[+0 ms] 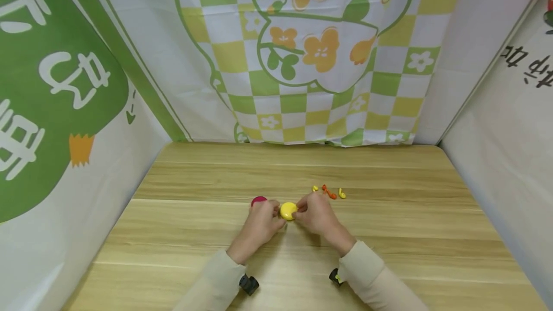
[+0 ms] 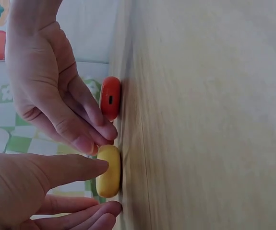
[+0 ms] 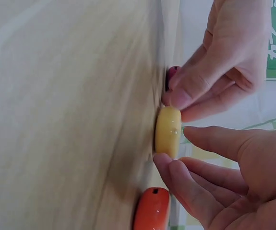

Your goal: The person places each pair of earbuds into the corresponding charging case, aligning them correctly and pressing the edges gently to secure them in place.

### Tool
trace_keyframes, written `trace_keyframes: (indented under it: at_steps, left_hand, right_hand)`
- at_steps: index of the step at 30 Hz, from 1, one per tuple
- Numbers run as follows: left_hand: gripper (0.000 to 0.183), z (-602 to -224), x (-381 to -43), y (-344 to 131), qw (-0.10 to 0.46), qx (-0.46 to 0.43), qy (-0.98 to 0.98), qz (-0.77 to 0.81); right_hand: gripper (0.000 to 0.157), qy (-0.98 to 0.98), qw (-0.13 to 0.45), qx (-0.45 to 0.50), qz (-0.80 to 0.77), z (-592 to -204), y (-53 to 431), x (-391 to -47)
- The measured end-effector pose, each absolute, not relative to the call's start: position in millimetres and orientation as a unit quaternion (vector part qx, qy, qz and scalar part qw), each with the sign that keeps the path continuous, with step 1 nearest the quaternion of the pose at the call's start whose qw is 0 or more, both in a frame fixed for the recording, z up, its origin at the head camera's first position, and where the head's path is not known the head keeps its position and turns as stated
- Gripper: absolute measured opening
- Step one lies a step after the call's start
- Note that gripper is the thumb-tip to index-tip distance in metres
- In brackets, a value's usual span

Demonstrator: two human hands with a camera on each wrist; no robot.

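A round, glossy yellow earbud case (image 1: 288, 211) stands between both hands on the table. My left hand (image 1: 261, 220) holds its left side, the thumb (image 2: 87, 168) lying against the case in the left wrist view. From the other side my right hand (image 1: 317, 215) holds it by the edge with thumb and fingertips (image 3: 164, 163). Partly behind the left hand lies a magenta case (image 1: 259, 199). An orange-red case (image 3: 152, 211), with a small dark port, sits beside the right hand; that hand hides it in the head view.
Beyond the right hand lie small earbuds: a yellow one (image 1: 315, 188), an orange pair (image 1: 329, 192) and another yellow one (image 1: 342, 193). Black wrist devices (image 1: 248, 284) sit at both cuffs. The wooden table (image 1: 194, 253) ends at a printed curtain (image 1: 302, 109) behind.
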State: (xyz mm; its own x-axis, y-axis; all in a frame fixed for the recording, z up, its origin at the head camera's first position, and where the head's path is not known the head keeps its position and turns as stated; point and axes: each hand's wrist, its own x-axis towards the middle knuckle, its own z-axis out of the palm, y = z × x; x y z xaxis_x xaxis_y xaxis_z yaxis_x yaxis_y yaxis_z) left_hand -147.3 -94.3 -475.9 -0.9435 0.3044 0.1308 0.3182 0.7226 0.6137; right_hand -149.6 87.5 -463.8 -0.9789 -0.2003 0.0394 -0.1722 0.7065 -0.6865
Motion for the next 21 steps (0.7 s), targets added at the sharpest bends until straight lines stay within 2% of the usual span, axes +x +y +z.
trace_keyframes:
  at_steps: [9,15,21]
  left_hand:
    - [0.020,-478.9,-151.7,-86.5,0.016,-0.162,-0.935,-0.316]
    - [0.027,-480.6,-150.1,-86.1,0.020,-0.160,-0.929,-0.333]
    - [0.042,-477.1,-147.4,-86.4,0.069,-0.155,-0.928,-0.331]
  right_hand:
    - [0.011,0.916,0.029,-0.079,-0.392,-469.1,83.9,-150.4]
    - [0.008,0.905,0.013,-0.054,-0.422,-471.5,86.8,-152.4]
    - [0.009,0.884,0.005,-0.037,-0.465,-467.6,92.2,-151.9]
